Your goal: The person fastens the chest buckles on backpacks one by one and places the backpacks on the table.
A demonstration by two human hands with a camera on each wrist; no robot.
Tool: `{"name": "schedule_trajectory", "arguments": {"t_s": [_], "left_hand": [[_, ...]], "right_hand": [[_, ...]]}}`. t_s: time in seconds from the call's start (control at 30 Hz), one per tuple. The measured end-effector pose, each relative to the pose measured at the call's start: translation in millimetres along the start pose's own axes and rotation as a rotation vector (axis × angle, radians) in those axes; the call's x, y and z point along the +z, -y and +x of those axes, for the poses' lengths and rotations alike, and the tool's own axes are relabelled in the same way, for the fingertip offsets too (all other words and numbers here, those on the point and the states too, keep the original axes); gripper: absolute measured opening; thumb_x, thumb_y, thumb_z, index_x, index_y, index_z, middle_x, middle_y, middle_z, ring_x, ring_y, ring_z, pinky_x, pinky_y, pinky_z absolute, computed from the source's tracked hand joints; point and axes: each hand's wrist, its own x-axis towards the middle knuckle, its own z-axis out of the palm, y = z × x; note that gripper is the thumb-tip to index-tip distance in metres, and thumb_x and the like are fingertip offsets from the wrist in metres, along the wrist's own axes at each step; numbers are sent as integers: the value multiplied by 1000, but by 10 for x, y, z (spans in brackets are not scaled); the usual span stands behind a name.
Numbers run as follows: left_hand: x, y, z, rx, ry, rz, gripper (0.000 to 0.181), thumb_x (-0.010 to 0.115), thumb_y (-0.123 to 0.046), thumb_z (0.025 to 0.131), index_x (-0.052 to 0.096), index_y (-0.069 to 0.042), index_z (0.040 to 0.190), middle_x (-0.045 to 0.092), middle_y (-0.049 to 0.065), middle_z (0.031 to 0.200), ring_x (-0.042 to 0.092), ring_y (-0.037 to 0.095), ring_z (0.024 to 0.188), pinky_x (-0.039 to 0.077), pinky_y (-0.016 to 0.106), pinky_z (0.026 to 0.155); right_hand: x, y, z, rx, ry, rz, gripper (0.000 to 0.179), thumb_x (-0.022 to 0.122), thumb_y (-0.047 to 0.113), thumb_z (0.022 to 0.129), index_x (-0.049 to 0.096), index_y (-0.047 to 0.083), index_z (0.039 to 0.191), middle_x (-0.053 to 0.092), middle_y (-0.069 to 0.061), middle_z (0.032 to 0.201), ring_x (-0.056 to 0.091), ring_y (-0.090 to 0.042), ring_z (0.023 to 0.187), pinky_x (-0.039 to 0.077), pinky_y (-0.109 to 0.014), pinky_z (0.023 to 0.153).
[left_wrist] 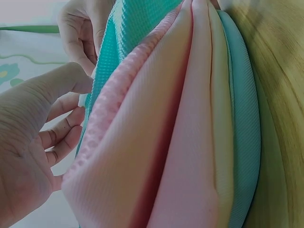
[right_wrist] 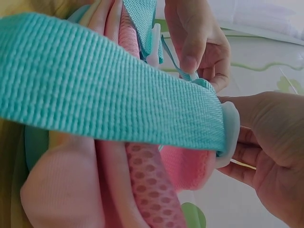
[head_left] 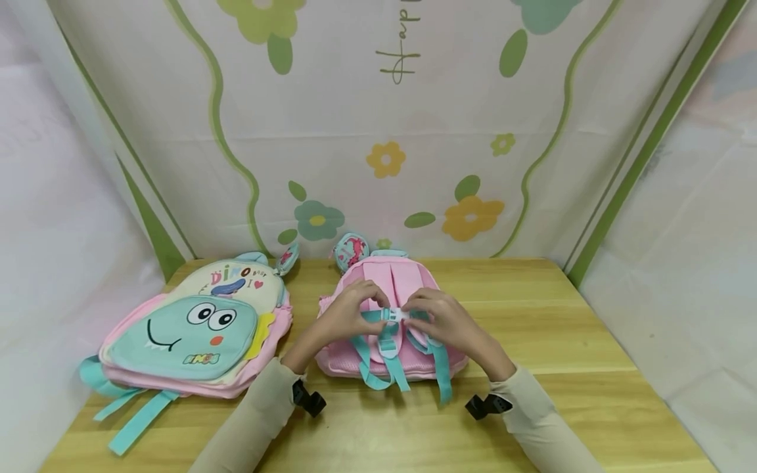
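Observation:
A small pink backpack point(head_left: 408, 276) lies on the table with its shoulder straps facing up. Over its middle, a chest-strap buckle point(head_left: 395, 315) has a teal part on the left and a white part on the right, the two meeting in the head view. My left hand point(head_left: 350, 314) pinches the teal side between thumb and fingers. From the right, my right hand point(head_left: 446, 320) grips the white part point(right_wrist: 231, 135), where teal webbing point(right_wrist: 118, 90) runs into it. The left wrist view shows mostly the bag's pink side point(left_wrist: 137, 142), which hides part of the grip.
To the left lies a larger dinosaur backpack point(head_left: 183, 335), front up, its teal strap ends point(head_left: 142, 420) trailing toward the near edge. A round teal pouch point(head_left: 351, 251) sits at the pink bag's top. Loose teal straps point(head_left: 441, 374) hang over its near end. Printed fabric walls point(head_left: 331, 105) enclose the wooden table point(head_left: 532, 407).

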Motion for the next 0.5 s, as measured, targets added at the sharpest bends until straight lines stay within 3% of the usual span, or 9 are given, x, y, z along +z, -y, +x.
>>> {"name": "schedule_trajectory", "arguments": {"t_s": [0.5], "left_hand": [[-18,-4,1,32,-23,42,22,83,-11,79,71,-10,98,68,4,96,62,30,95,55,45,85]], "right_hand": [[15,-12,22,-57,-19,-73,22,86,6,79,78,4,98,73,-6,96,69,-19,89,60,-32,78]]}}
